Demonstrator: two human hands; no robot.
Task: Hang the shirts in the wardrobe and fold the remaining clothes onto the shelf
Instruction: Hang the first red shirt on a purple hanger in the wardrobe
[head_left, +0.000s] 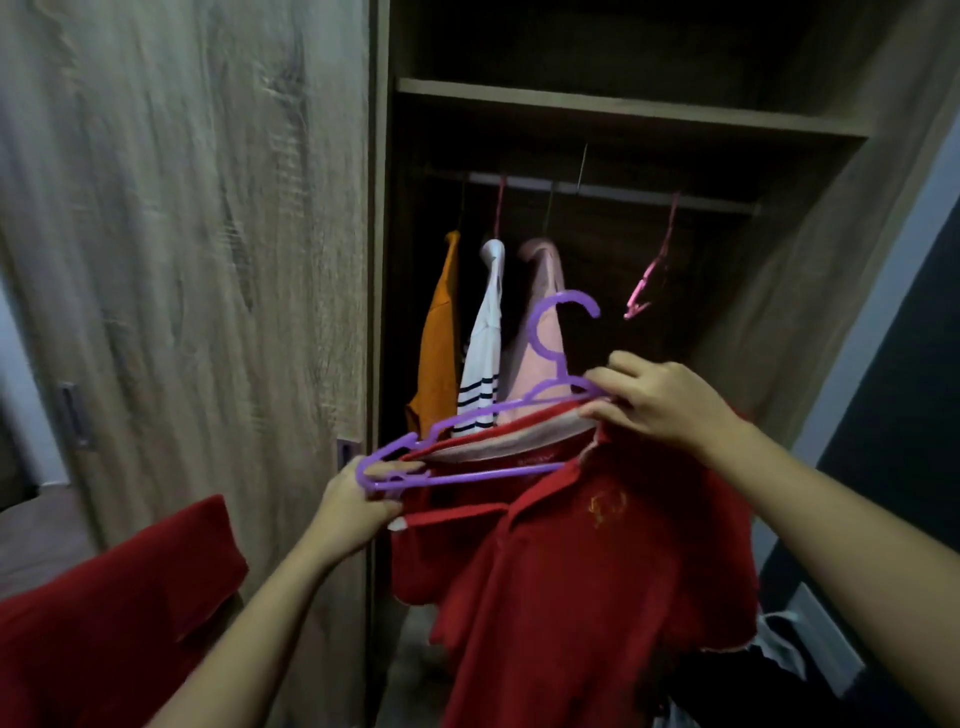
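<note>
One big wood-grain wardrobe, door panel covering the left side, right bay open under a wooden shelf. A red polo shirt is out in front of the bay, below the metal rail, draped on a purple plastic hanger. Another red garment sits lower left.

On the rail, an orange shirt, a white navy-striped top and a pink shirt bunch left. The right stretch has only an empty pink hanger.

Left hand grips the purple hanger's left tip. Right hand pinches the collar by its right arm.
</note>
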